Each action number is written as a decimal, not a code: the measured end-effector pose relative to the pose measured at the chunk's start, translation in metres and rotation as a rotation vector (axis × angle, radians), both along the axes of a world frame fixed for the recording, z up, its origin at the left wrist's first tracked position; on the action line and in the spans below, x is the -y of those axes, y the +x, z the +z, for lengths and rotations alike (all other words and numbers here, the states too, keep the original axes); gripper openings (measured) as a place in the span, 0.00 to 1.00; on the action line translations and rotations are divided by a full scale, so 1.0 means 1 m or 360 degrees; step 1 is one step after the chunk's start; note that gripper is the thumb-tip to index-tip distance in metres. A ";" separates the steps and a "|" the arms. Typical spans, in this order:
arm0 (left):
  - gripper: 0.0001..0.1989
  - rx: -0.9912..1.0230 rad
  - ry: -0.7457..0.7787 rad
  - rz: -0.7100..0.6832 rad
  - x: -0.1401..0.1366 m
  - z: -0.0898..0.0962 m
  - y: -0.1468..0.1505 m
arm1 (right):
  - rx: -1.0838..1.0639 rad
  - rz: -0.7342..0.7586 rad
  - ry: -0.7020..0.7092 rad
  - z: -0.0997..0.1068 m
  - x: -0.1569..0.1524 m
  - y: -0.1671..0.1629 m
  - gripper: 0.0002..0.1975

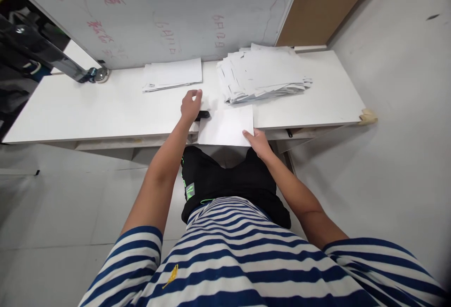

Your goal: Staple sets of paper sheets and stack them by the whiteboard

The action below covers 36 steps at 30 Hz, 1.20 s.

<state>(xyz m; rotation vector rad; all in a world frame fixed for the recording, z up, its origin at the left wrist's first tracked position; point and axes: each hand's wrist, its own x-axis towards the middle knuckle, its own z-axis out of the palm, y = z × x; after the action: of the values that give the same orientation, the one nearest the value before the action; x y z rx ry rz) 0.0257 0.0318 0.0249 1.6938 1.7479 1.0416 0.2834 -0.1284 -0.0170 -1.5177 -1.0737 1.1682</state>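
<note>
My right hand grips the right edge of a white sheet of paper, thumb on top and the fingers hidden beneath. The paper lies partly on the white desk and reaches over its front edge. My left hand is above the desk, left of the paper, its fingers bent with a gap between them and nothing visible in them. Just by that wrist is a dark, narrow object, perhaps a stapler, touching or very near the paper's left edge.
A large uneven stack of papers lies at the back right of the desk. A smaller paper pile is at the back, left of it. Behind stands a whiteboard with red writing. A clear bottle leans at the left.
</note>
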 end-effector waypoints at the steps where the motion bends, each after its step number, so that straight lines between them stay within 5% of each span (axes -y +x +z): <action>1: 0.26 0.0086 0.0090 -0.0022 0.004 0.002 -0.004 | -0.0006 -0.0009 0.0005 -0.001 0.000 0.001 0.26; 5: 0.23 -0.0234 0.0311 -0.0154 0.030 0.001 -0.025 | -0.0004 -0.0018 0.0019 -0.006 -0.004 0.004 0.23; 10: 0.21 -0.0798 0.0170 -0.0389 0.051 -0.018 -0.045 | 0.0099 -0.0041 0.0116 0.006 -0.014 0.018 0.21; 17: 0.19 -0.0755 0.0194 -0.0282 0.046 -0.031 -0.046 | 0.0263 -0.0225 0.0360 0.044 -0.017 0.049 0.21; 29: 0.18 -0.0625 0.0152 -0.0140 0.050 -0.031 -0.042 | -0.0025 -0.0321 0.0288 0.024 -0.016 0.045 0.25; 36: 0.17 -0.0646 0.0195 -0.0126 0.050 -0.035 -0.041 | -0.0006 -0.0001 0.0423 0.053 -0.085 0.005 0.30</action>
<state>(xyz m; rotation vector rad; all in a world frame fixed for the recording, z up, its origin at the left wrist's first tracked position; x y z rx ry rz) -0.0153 -0.0177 -0.0097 2.1529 1.8672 0.8250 0.2882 -0.0436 0.0357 -1.3078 -1.1753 0.9837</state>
